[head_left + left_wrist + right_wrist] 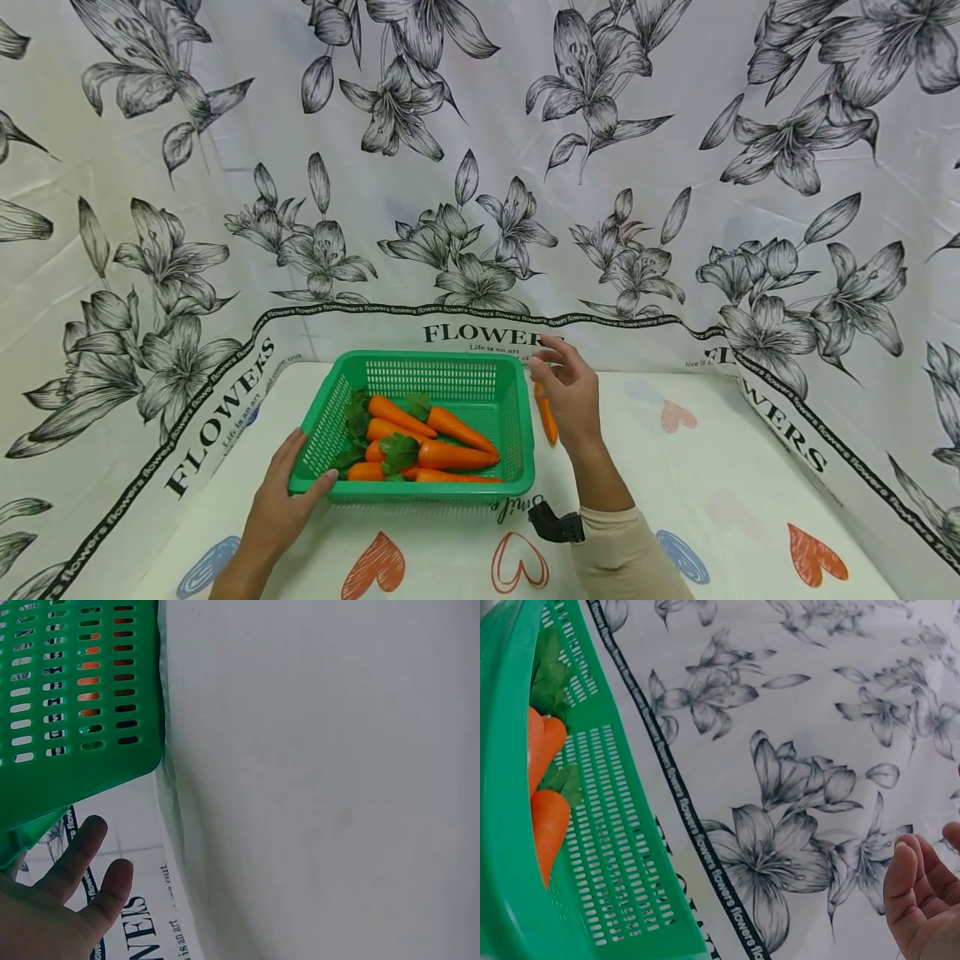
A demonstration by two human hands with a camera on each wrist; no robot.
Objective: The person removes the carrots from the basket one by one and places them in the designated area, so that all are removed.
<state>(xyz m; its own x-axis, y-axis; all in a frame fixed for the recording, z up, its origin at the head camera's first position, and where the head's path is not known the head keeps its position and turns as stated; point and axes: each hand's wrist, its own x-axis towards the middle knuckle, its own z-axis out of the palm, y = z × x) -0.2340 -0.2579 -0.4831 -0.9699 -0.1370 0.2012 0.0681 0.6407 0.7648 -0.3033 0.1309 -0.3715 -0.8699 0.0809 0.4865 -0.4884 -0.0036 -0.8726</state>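
Note:
A green plastic basket (420, 357) with slotted walls stands on the cloth-covered table and holds several orange carrots (457, 454) with green leafy tops. My left hand (281, 492) grips its front left corner. The thumb lies over the front rim, and the other fingers are outside the left wall. Some of those fingers (112, 892) show spread below the basket wall (75, 780) in the left wrist view. Raised beside the right rim is my right hand (570, 392), fingers loosely bent and holding nothing visible. One more carrot (546, 417) lies right of the basket, partly hidden by that hand.
Behind the table hangs a white curtain (465, 183) printed with black lilies. The tablecloth (750, 475) carries red hearts and blue ovals. A black strap-like device (555, 525) sits on my right wrist at the sleeve's end.

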